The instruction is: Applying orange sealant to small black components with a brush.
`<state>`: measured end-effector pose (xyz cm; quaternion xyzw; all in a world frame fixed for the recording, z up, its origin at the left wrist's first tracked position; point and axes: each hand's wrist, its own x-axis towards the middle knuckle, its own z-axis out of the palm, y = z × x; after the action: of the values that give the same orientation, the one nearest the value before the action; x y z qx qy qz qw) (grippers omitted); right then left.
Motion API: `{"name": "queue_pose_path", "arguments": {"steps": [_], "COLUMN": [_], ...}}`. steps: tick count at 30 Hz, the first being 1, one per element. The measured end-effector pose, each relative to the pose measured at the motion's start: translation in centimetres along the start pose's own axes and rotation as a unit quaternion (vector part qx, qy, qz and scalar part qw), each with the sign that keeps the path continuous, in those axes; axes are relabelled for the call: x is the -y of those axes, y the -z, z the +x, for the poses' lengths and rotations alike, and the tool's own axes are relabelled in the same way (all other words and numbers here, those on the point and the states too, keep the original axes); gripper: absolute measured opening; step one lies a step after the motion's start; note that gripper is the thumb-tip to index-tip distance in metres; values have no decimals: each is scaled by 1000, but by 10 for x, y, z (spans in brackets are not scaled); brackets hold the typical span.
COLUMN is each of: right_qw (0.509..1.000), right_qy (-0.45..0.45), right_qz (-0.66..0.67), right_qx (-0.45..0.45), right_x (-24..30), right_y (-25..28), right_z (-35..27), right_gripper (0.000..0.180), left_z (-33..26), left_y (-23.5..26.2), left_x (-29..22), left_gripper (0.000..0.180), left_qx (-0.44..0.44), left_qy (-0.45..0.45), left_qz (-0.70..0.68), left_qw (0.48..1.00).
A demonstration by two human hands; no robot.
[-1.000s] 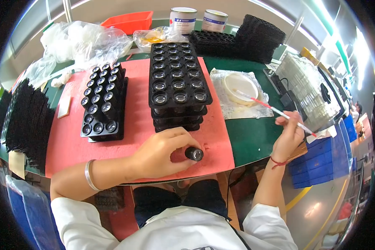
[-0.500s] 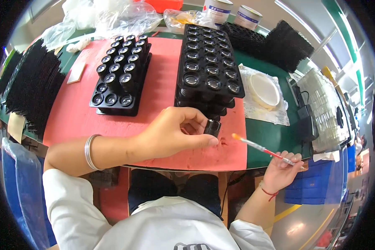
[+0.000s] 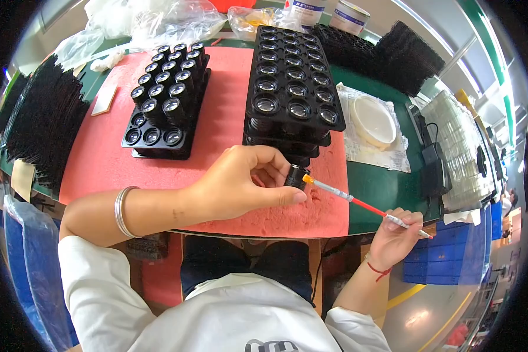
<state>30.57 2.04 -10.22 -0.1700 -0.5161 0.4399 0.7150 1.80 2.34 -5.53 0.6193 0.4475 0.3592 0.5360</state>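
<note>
Between the thumb and fingers of my left hand is a short black cylinder, tilted, that looks like a lens barrel. My right hand is closed round the rear of a thin paintbrush with a red and silver handle. Its orange-yellow tip meets the cylinder's right side, or is very close to it. Just beyond my left hand rises a stack of black trays with round lenses in its top pockets. A lower black tray on the left carries several upright black lens barrels.
A pink mat covers the green table. At right, a round white dish rests on paper. Black mesh stacks stand left and far right. Cans and plastic bags line the back.
The brush has moved left, bringing its tip from a gap away up to the black cylinder. My left hand keeps its hold, and the cylinder has shifted slightly left.
</note>
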Motion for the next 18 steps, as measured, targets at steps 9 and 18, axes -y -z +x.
{"name": "queue_pose_path", "arguments": {"steps": [9,18], "right_qw": [996,997], "right_qy": [12,24], "right_qz": [-52,40], "right_qx": [-68,-58], "right_x": [-2,2], "right_y": [1,7], "right_z": [-2,-2], "right_gripper": [23,24], "left_z": [0,-1], "left_y": [0,1], "left_x": [5,-4], "left_gripper": [26,23], "left_qx": [16,38], "left_qy": [-46,-5], "left_qz": [-9,-38], "left_qw": [999,999]}}
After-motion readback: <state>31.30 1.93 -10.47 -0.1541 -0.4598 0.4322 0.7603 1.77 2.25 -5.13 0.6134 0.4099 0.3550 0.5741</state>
